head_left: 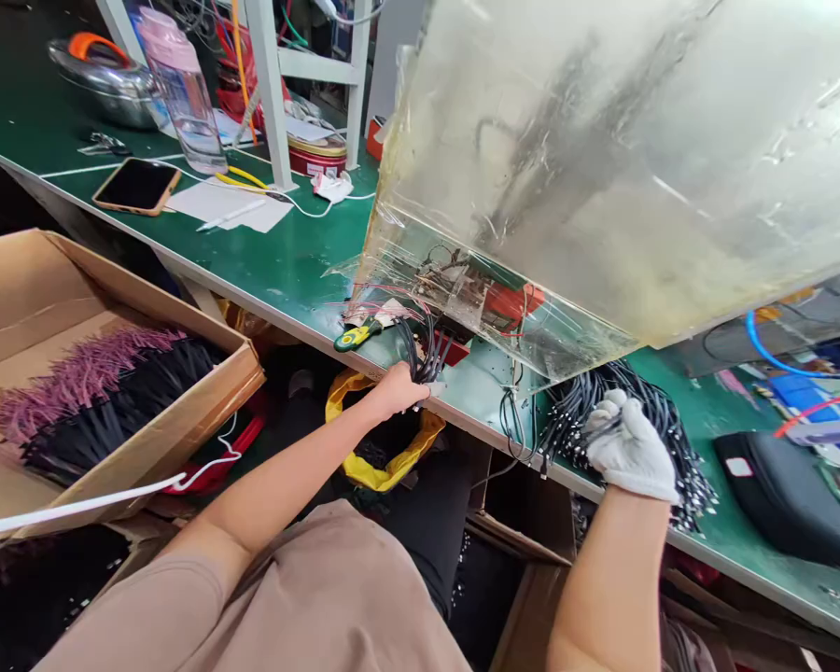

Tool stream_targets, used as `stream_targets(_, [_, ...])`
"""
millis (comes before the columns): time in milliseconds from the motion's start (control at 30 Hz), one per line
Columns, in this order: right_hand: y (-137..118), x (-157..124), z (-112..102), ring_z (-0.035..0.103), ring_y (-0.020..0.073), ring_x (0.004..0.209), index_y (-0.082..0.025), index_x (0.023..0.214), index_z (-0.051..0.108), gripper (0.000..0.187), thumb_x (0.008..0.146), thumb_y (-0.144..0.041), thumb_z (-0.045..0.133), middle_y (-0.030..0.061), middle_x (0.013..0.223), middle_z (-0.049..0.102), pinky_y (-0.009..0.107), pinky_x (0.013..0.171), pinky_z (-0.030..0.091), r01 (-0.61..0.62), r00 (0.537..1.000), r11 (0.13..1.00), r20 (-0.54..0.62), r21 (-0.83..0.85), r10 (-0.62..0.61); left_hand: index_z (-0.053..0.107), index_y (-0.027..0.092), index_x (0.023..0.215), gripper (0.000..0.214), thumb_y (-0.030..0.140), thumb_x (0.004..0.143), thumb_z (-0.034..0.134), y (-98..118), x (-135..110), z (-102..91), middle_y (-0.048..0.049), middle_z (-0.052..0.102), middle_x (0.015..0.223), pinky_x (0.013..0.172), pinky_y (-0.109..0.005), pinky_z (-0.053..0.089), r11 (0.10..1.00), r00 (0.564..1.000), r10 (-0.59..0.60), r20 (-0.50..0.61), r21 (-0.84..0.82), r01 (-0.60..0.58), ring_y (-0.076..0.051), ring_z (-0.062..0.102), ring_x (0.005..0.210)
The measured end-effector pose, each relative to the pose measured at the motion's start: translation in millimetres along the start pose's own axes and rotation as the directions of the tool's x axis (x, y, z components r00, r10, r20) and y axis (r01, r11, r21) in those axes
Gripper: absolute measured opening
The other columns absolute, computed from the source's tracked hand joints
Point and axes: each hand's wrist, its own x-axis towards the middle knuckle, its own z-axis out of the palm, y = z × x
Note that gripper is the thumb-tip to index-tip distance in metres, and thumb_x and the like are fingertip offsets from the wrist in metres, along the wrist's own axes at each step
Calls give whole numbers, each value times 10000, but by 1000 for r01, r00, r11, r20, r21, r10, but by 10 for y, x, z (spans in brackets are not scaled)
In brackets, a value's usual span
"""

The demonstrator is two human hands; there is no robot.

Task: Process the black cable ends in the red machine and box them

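My bare left hand (400, 390) is closed around a bunch of black cables (420, 350) at the table's front edge, below a clear plastic shield. Thin pink wires fan out from the far side of that bunch. My right hand (630, 443), in a white glove, is closed at a large pile of black cables (602, 392) with silvery ends. A dark cable shows at its fingers. A small red device (455, 350) sits just beyond my left hand. Left of it lies a green and yellow handled tool (357, 334).
The big cloudy plastic shield (532, 168) hangs over the table. At left stands a cardboard box (242, 373) of black cables with pink wires. Below the table edge is a yellow-rimmed bag (374, 481). A black case (788, 495) lies right; a phone (137, 185) and bottle (189, 103) stand back left.
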Motion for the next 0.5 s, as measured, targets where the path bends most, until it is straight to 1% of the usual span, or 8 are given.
stream_targets(33, [19,-56,16,504,139,608,-275,867,694,57,883,-302,646,46,897,587,280,478,481,-10,999,1000,39,-4,10,719,146,809,309,419,709,823,-13,-51,5,9,603,570,394,-238,346,1000,1000,-7,23,-2,7,-118,462,438])
stream_targets(100, [27,-185,64,478,154,585,-310,913,712,72,876,-341,659,40,881,586,315,475,458,-12,995,999,101,-46,17,709,147,800,289,435,805,726,-18,-144,14,-14,627,610,374,-224,335,1000,999,0,52,-16,1,-122,485,464])
stream_targets(200, [-1,-378,177,395,153,517,-363,896,707,45,863,-340,688,14,806,546,318,438,398,16,990,999,138,-38,-11,676,157,761,345,461,899,592,0,-265,28,-52,673,705,373,-208,352,998,998,35,56,-48,-32,-135,541,545])
stream_targets(267, [-24,-506,263,323,131,478,-373,888,689,108,834,-290,732,-21,730,473,274,401,356,34,990,999,133,36,-38,664,163,734,359,482,891,608,-1,-345,34,-54,676,699,359,-203,335,997,996,54,76,-56,-50,-141,554,558])
stream_targets(333, [-33,-649,345,298,104,471,-373,935,668,215,800,-250,782,-52,705,427,214,392,342,43,988,993,143,107,-59,664,164,697,374,496,869,649,-22,-426,27,-51,674,665,377,-205,355,994,991,77,113,-84,-67,-141,560,549])
stream_targets(400, [-5,-813,422,352,85,495,-367,983,639,269,796,-270,806,-67,724,444,181,431,381,47,981,991,183,125,-70,668,163,670,401,506,877,647,-45,-509,-7,-55,683,654,433,-217,415,987,989,102,110,-136,-87,-137,566,545])
stream_targets(433, [33,-901,463,404,85,522,-367,1009,624,269,815,-297,796,-67,744,470,188,467,419,41,975,993,211,108,-64,677,164,669,412,512,887,635,-49,-557,-41,-57,691,661,458,-222,435,982,989,116,89,-160,-100,-135,568,546])
stream_targets(500, [181,-1073,560,511,108,594,-373,1059,599,227,880,-360,738,-54,789,527,243,546,494,-4,964,999,264,45,-8,696,170,670,414,528,874,651,-34,-693,-152,-54,696,653,461,-225,435,977,993,115,26,-182,-109,-134,565,533])
